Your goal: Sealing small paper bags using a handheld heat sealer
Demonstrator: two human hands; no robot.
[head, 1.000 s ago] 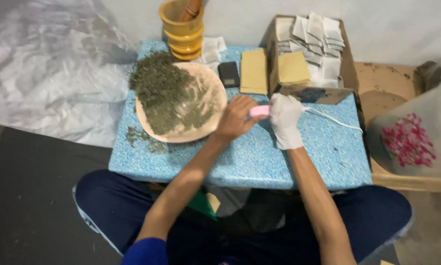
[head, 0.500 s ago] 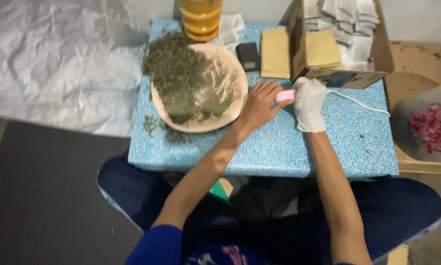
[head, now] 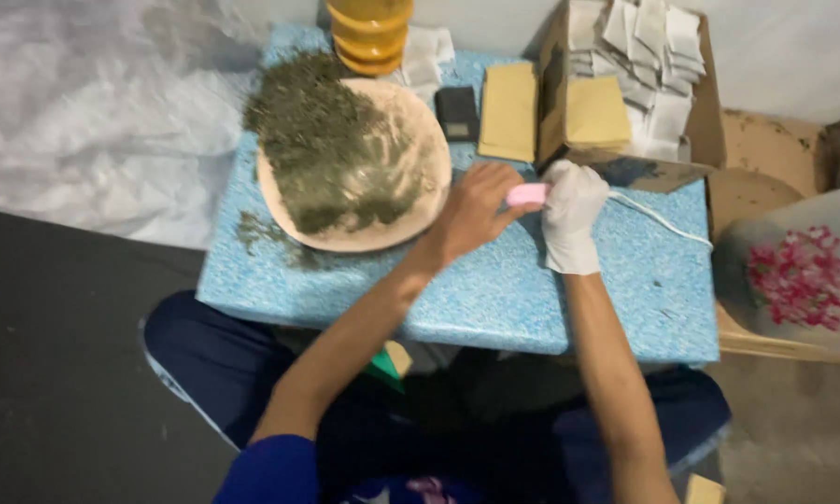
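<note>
My bare left hand (head: 471, 210) and my right hand (head: 571, 213), which wears a white glove, meet over the blue speckled table (head: 494, 289) and together grip a small pink device (head: 528, 193). A white cord (head: 658, 219) runs from that device to the right across the table. Just left of my left hand lies a round tan tray (head: 420, 210) heaped with dried green herb (head: 331, 149). Some herb crumbs (head: 252, 229) have spilled onto the table beside the tray.
A cardboard box (head: 709, 112) of small white sachets sits behind my hands, with flat tan packets (head: 508, 110) and a small black object (head: 457, 112) beside it. Stacked orange bowls (head: 368, 33) stand at the back. A floral bag (head: 798, 271) is at right, white sheeting (head: 93, 112) at left.
The view has shifted slightly; both hands stay together on the pink device at the same spot on the table.
</note>
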